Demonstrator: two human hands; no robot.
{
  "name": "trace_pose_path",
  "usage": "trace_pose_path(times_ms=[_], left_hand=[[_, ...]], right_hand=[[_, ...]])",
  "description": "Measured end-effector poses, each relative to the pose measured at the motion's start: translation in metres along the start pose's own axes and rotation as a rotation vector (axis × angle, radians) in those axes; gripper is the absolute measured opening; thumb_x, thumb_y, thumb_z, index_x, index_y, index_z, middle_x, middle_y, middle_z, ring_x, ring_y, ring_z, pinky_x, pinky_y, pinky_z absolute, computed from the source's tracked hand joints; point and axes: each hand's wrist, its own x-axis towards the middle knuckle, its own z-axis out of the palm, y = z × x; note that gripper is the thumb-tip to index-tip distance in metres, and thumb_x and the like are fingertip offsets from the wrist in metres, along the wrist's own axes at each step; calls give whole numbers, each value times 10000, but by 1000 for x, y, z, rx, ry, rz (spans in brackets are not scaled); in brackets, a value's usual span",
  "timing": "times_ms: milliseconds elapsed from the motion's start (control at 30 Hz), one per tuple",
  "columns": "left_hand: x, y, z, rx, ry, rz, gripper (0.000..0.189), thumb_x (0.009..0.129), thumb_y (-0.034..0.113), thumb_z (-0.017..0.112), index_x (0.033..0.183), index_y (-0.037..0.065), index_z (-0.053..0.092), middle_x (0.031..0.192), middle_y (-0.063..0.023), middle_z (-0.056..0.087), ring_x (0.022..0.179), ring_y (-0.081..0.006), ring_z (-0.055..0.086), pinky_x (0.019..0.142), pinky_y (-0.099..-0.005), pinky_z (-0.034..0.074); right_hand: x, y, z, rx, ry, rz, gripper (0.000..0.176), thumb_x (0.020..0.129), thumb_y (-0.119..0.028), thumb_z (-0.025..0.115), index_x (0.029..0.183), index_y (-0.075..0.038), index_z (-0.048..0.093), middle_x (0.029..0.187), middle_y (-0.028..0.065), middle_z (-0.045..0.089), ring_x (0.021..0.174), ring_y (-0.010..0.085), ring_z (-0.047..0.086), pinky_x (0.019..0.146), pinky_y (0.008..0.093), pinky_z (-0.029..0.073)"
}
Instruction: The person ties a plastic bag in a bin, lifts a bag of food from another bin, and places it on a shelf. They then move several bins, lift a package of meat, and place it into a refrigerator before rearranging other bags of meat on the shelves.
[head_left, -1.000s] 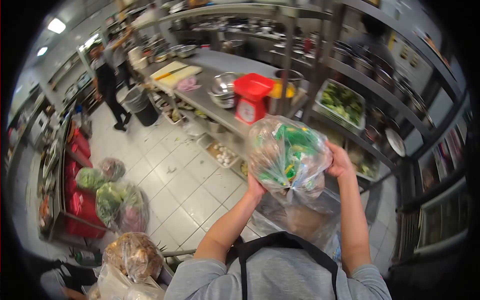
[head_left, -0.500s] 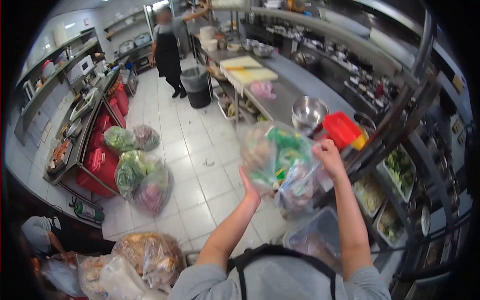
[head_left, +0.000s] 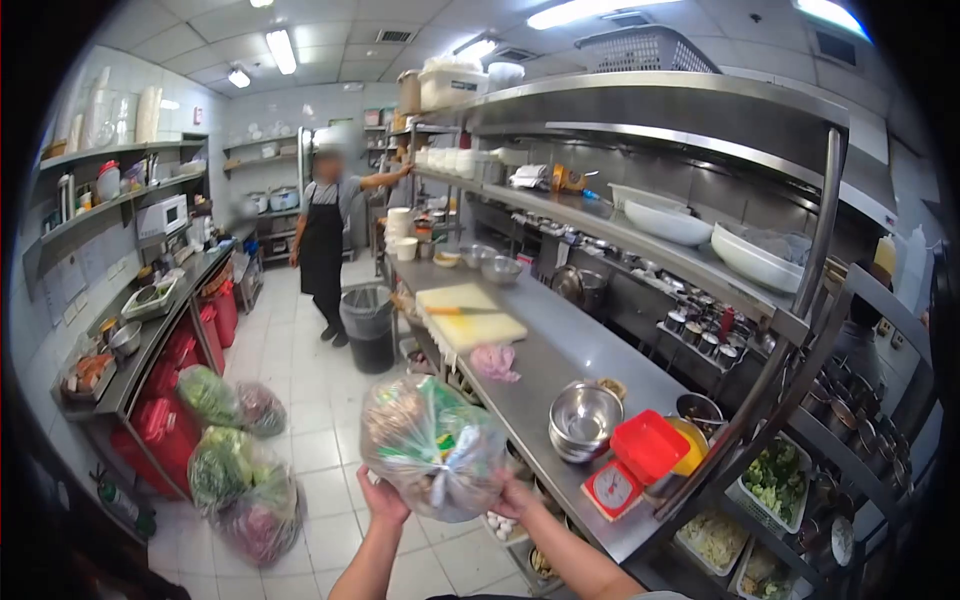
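A full, knotted clear plastic bag (head_left: 430, 450) with green and brown contents hangs in front of me, held up between my two hands. My left hand (head_left: 383, 497) supports its lower left side, with the fingers partly hidden. On the lower right, my right hand (head_left: 512, 497) grips the bag, its fingers partly blurred. Beyond the bag, the steel counter (head_left: 550, 355) holds stacked metal bowls (head_left: 585, 418), a red tray (head_left: 649, 446) on a scale (head_left: 612, 488), a pink bag (head_left: 494, 362) and a cutting board (head_left: 470, 318) with a knife.
Bags of vegetables (head_left: 245, 490) lie on the floor at left, beside red bins (head_left: 158, 440). A person in a dark apron (head_left: 322, 240) stands near a grey bin (head_left: 368, 330). At right, a rack (head_left: 860, 440) holds trays of greens (head_left: 775, 488).
The view has tilted up, showing more shelves and the ceiling. My right hand has moved from the bag's upper right to its lower right, and the bag now hangs lower in view.
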Motion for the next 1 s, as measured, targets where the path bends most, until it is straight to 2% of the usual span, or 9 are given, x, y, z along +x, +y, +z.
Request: trace_pose_path(times_ms=[167,300,333,433,567,733,867,933,1000], left_hand=[[76,60,20,50,-76,10,577,789,483,433,1206,84,412,1214,-103,458,1119,-286,436,959,-413,344],[151,97,61,169,-190,103,512,858,459,355,1219,101,413,1216,-103,459,1110,-264,448,938,-391,372],[167,105,75,183,-134,133,519,864,460,342,1230,96,403,1223,-94,456,1119,-260,442,942,-393,369],[212,113,148,190,-386,92,484,881,409,351,1241,86,381,1213,-109,457,1111,-270,445,954,-402,366],[275,108,247,242,-687,19,418,900,284,386,1216,11,394,1200,-110,458,1084,-229,465,919,-361,398],[347,93,367,196,-815,9,396,902,240,390,1264,84,353,1276,-111,400,1171,-260,398,967,-433,359],[411,86,467,109,-1045,9,389,889,207,427,1252,82,363,1275,-115,400,1167,-256,402,969,-431,359],[437,84,505,65,-1141,15,387,883,191,445,1246,80,368,1274,-117,400,1165,-254,404,970,-430,359],[454,83,537,116,-1073,43,397,850,189,513,1222,113,393,1263,-113,405,1150,-270,412,952,-408,390]], right_hand=[[89,-31,54,-99,-74,-211,773,742,-203,589,1348,-193,110,1308,77,298,1146,248,420,888,420,435],[164,-75,83,-294,-46,-417,876,670,-144,642,1352,-184,95,1290,76,299,1161,242,386,904,401,423],[175,-91,102,-340,-64,-484,881,656,-153,653,1348,-174,107,1287,83,304,1167,246,378,915,407,412],[202,-151,143,-411,-28,-564,887,629,-194,670,1334,-155,133,1275,102,323,1147,259,405,889,429,435],[222,-252,197,-559,-54,-656,579,755,-210,508,1288,-153,288,1175,88,479,1003,234,538,843,405,463],[225,-362,266,-762,228,-745,420,819,-346,421,1136,-74,465,1093,130,540,851,275,606,692,462,520],[238,-436,317,-861,180,-913,489,774,-298,479,1190,-68,363,1179,181,413,1010,408,497,783,592,450],[248,-472,336,-905,176,-934,546,763,-330,504,1208,-63,333,1196,187,391,1065,416,451,833,598,413],[253,-501,349,-892,163,-913,629,742,-337,592,1216,-36,307,1210,186,377,1113,382,411,839,560,423]])
